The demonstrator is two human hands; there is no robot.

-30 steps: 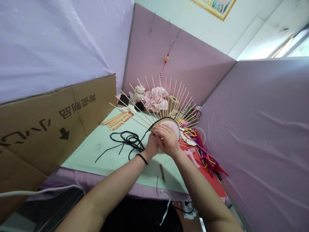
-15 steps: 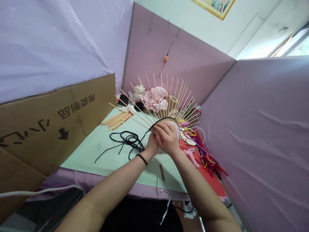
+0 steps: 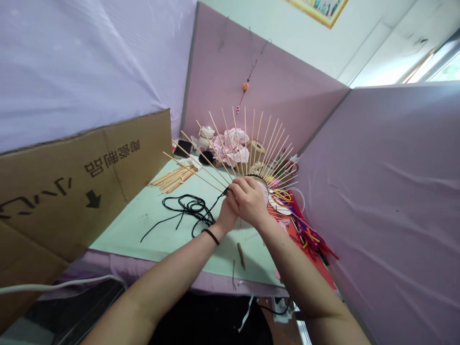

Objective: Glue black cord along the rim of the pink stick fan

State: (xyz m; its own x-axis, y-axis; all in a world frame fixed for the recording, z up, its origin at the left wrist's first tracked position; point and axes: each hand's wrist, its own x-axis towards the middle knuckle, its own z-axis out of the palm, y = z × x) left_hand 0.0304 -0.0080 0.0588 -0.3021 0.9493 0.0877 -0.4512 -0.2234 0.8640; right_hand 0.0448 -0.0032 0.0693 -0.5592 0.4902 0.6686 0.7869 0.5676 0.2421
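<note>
A round base (image 3: 265,190) with many thin wooden sticks (image 3: 247,143) fanning up and outward stands on the pale green table (image 3: 151,215). My right hand (image 3: 247,202) lies over the base with its fingers curled, pinching at the rim where a black cord (image 3: 187,208) meets the sticks. My left hand (image 3: 225,215) is mostly hidden beneath the right one and grips the base from the left. The cord trails off left in a loose tangle on the table.
A cardboard sheet (image 3: 72,177) leans at the left. Spare sticks (image 3: 174,177) lie at the back left. Pink fabric flowers (image 3: 232,146) and small spools sit at the back. Coloured pipe cleaners (image 3: 305,230) and red paper crowd the right. Purple partitions enclose the table.
My right hand has slid left across the base towards the cord's end at the rim. The fan of sticks has tipped slightly.
</note>
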